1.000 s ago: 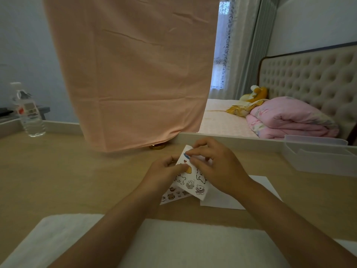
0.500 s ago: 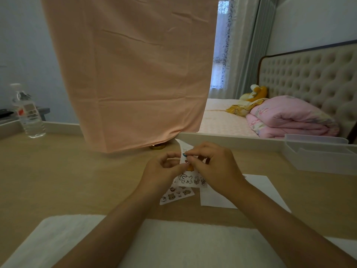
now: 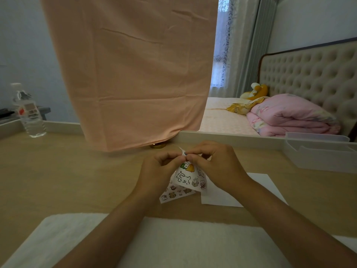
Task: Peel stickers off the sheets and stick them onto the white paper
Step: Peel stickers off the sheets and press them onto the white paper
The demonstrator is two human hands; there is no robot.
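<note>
Pinching sticker sheet top corner: left hand and right hand | white paper beneath right wrist

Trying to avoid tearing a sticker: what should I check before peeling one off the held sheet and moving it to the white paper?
1. Grip: the left hand holds the sticker sheet lifted off the desk: ok.
2. Peel point: the right hand pinches the sheet's top corner with its fingers: ok.
3. Sticker edge lifted free of the backing: cannot tell, the fingers hide it.
4. Target: the white paper lies flat on the desk with bare space showing: ok.
5. Spare: the second sheet lies on the desk, left of the white paper: ok.
</note>
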